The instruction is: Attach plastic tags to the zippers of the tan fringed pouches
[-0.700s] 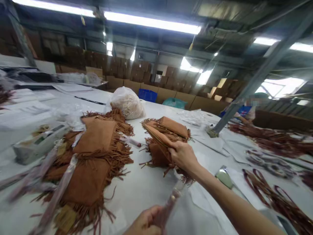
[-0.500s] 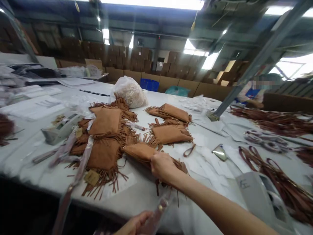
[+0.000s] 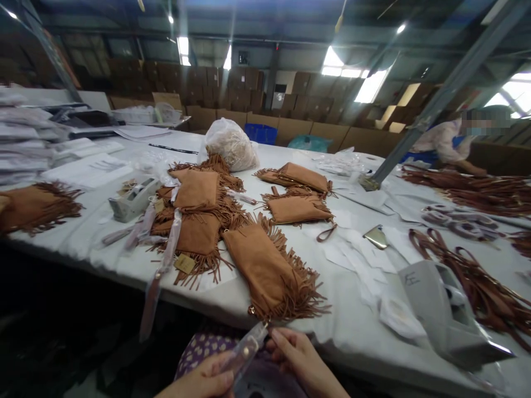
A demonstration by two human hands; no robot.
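A tan fringed leather bag lies flat at the table's front edge, its lower end toward me. Small metal fittings show at that end. In my left hand is a plastic-wrapped leather strap, closed between thumb and fingers; its tip reaches the bag's corner. My right hand is closed beside that tip, thumb and fingers curled by the metal fitting; what they pinch is too small to make out. Left of the bag, a stack of similar fringed bags carries another wrapped strap hanging over the edge.
Two more bags lie farther back. A tape dispenser stands left, a larger grey dispenser right, near brown straps. A slanted metal post rises from the table. A co-worker bends over leather pieces at far right.
My right hand has let go of the bag's body and moved down to its near end, beside the strap's tip. The bag now lies turned and flat. The view has shifted.
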